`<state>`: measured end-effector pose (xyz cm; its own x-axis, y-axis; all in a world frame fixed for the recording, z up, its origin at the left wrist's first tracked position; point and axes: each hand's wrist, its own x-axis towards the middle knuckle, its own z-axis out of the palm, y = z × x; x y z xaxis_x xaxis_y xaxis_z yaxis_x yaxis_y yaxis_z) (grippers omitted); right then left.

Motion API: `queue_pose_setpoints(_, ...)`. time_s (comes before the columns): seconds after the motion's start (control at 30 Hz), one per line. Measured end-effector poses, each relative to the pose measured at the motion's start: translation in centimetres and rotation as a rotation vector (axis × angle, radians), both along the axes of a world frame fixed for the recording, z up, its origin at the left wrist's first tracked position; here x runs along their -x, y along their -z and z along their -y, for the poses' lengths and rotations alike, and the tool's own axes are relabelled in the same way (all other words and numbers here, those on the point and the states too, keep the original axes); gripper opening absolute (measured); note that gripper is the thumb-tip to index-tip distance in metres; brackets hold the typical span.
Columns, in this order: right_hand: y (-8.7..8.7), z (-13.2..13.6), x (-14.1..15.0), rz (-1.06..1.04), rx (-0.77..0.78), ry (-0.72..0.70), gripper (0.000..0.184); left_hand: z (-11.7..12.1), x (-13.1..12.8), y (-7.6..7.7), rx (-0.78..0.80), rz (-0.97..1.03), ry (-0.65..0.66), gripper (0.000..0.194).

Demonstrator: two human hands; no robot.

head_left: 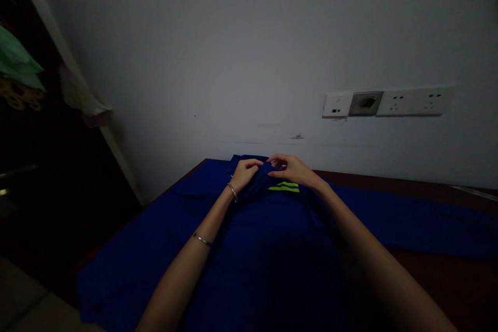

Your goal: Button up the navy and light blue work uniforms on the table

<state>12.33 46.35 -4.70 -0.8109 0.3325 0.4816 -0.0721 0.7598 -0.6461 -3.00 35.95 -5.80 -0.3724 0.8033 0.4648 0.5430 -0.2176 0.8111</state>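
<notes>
A blue long-sleeved shirt (249, 238) lies spread out, its collar end towards the wall and one sleeve stretched far to the right. Yellow-green stripes (286, 187) mark its chest. Near the collar, my left hand (245, 174) pinches the fabric between thumb and fingers; a bracelet circles that wrist and a bangle sits on the forearm. Just to its right, my right hand (290, 168) grips the same bunched bit of cloth, fingertips almost meeting those of the left. Whether a button is between the fingers cannot be made out.
The shirt rests on a dark reddish-brown table (389, 180) set against a pale wall (233, 62). Sockets and a switch (408, 101) are on the wall at right. At left are a dark door (46, 155), a hanging green cloth (17, 59) and a pale bag (81, 93).
</notes>
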Motion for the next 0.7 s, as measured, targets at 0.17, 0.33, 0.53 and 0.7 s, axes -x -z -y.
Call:
queue_pose_setpoints(0.17, -1.3, 1.5, -0.4, -0.133, -0.158, 0.055, 0.036, 0.7, 0.7, -1.0, 0.051, 0.028, 0.047, 0.028)
queue_pose_setpoints(0.33, -2.4, 2.6, -0.8, -0.18, -0.369, 0.085, 0.011, 1.2, 1.0, -1.5, 0.044, 0.043, 0.03, 0.028)
queue_pose_setpoints(0.53, -2.2, 2.9, -0.6, -0.164, -0.498, 0.135, 0.011, 1.7, 0.8, -2.4, 0.004, 0.098, 0.001, 0.025)
queue_pose_setpoints(0.7, -1.9, 3.1, -0.3, -0.268, -0.542, 0.18, 0.015, 1.9, 0.3, -2.9, -0.053, 0.16, -0.009, 0.026)
